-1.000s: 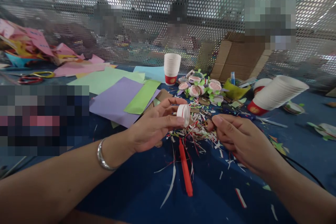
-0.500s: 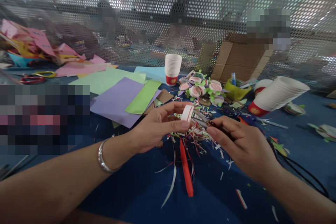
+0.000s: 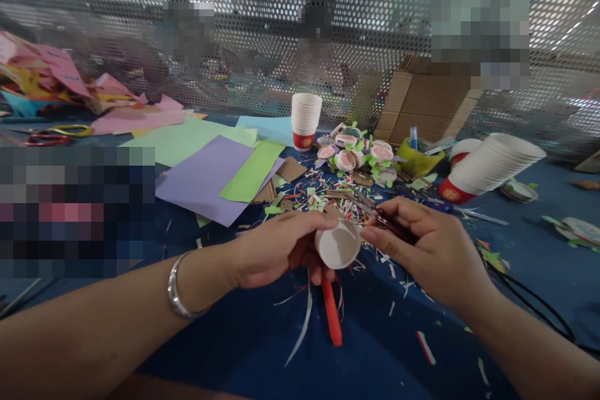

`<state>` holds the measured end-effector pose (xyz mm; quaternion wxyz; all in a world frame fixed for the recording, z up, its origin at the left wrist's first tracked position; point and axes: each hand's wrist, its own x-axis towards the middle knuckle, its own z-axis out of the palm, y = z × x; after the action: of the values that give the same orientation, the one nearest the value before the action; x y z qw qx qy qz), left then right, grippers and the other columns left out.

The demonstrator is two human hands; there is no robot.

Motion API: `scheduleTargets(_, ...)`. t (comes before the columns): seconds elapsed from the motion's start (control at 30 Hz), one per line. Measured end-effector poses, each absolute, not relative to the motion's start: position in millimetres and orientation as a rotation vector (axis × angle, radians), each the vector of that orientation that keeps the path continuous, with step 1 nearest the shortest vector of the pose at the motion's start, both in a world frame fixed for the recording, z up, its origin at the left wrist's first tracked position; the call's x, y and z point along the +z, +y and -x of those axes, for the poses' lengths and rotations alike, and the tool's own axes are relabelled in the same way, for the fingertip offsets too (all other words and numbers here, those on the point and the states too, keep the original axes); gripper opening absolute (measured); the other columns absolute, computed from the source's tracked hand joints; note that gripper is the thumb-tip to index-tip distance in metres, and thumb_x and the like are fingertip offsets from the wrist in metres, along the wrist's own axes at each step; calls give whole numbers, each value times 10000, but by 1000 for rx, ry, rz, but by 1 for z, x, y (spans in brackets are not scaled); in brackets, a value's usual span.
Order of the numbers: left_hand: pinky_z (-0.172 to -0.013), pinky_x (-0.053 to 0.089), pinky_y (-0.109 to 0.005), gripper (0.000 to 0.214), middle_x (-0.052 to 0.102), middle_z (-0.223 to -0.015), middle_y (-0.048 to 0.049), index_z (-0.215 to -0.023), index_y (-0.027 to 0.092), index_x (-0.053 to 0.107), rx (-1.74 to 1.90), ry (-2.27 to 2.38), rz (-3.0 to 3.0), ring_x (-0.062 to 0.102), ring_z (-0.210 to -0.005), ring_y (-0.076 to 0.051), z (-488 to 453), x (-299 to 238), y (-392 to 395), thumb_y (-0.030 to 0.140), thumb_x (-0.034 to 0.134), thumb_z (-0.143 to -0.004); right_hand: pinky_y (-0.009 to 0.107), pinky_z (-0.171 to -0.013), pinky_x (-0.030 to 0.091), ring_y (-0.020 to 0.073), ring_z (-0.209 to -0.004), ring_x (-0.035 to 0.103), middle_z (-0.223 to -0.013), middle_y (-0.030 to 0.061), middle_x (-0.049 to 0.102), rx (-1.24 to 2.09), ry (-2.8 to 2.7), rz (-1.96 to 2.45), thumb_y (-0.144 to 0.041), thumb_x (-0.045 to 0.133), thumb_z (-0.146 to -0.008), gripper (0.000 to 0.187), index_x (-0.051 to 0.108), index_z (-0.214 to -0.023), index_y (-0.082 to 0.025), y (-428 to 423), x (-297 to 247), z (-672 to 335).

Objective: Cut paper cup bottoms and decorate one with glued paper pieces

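Observation:
My left hand is closed round a short cut-down paper cup, whose white inside faces me. My right hand grips a pair of small scissors, their blades pointing left above the cup. Both hands hover over a heap of red and white paper shreds on the blue table. A red pen-like stick lies just below the cup. A silver bangle is on my left wrist.
Coloured paper sheets lie at the left. A stack of paper cups stands behind, another stack lies on its side at the right. Finished cup flowers and a cardboard piece sit near the perforated screen. Scissors lie far left.
My left hand dropped towards me and turned the cup so its open inside faces me. My right hand picked up the scissors and brought them beside the cup.

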<state>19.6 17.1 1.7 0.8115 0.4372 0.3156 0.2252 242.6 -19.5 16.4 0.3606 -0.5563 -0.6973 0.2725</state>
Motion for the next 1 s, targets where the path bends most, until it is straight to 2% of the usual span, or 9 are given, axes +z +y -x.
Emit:
scheduleTargets(0.1, -486, 485, -211, 408, 669, -703, -87, -839, 103, 701, 438, 664, -1027, 624, -569, -138, -21, -1, 9, 479, 578, -944, 228, -530, 442, 137, -632, 593, -732, -1, 693, 870, -1773, 1423, -456, 743, -877, 242, 719, -881, -215, -21, 17, -237)
scheduleTargets(0.23, -529, 498, -216, 418, 656, -704, -79, -821, 111, 688, 445, 686, -1128, 625, -600, -140, -23, 5, 2, 513, 619, -914, 238, -541, 438, 144, -643, 592, -739, 4, 700, 891, -1787, 1400, -425, 722, -896, 213, 749, -902, -213, -22, 18, -234)
scheduleTargets(0.33, -551, 501, -213, 307, 652, -750, -50, -912, 123, 685, 393, 739, -1297, 602, -622, -131, -22, 9, -2, 427, 644, -896, 238, -577, 464, 147, -663, 601, -757, 6, 708, 895, -1815, 1386, -392, 699, -912, 188, 754, -896, -213, -23, 17, -233)
scheduleTargets(0.4, -557, 492, -212, 222, 649, -777, -34, -947, 130, 691, 378, 783, -1435, 580, -634, -127, -21, 9, -2, 326, 596, -902, 237, -596, 472, 147, -672, 598, -756, 4, 703, 878, -1849, 1393, -360, 687, -919, 168, 741, -865, -211, -25, 17, -232)
scheduleTargets(0.53, -547, 449, -197, 256, 650, -806, -24, -1027, 139, 715, 398, 793, -1624, 575, -660, -124, -16, 3, -1, 285, 520, -945, 239, -634, 479, 146, -694, 584, -755, -1, 684, 867, -1888, 1380, -335, 670, -927, 160, 713, -834, -213, -27, 17, -231)
scheduleTargets(0.63, -553, 457, -189, 262, 662, -840, -31, -1081, 143, 706, 395, 781, -1669, 621, -695, -132, -13, 0, 0, 288, 517, -971, 243, -637, 482, 151, -704, 579, -752, -2, 665, 1012, -1826, 1347, -359, 699, -907, 164, 699, -827, -215, -26, 18, -230)
scheduleTargets(0.7, -551, 479, -186, 252, 663, -874, -43, -1052, 141, 699, 390, 769, -1698, 646, -716, -141, -12, 0, 1, 310, 526, -983, 250, -666, 500, 162, -741, 600, -792, 5, 681, 1142, -1762, 1314, -385, 734, -882, 174, 701, -844, -219, -26, 19, -230)
scheduleTargets(0.83, -539, 548, -194, 344, 632, -901, -49, -977, 149, 693, 397, 717, -1707, 640, -718, -146, -13, 4, 0, 458, 544, -997, 257, -694, 520, 166, -764, 604, -807, 8, 673, 1303, -1674, 1255, -439, 786, -840, 235, 703, -855, -220, -26, 20, -230)
scheduleTargets(1.0, -522, 542, -195, 391, 645, -834, -23, -967, 172, 693, 464, 736, -1579, 628, -671, -135, -16, 7, -2, 546, 579, -974, 241, -700, 505, 152, -769, 595, -823, -2, 667, 1325, -1651, 1255, -471, 775, -859, 253, 704, -877, -229, -25, 19, -234)
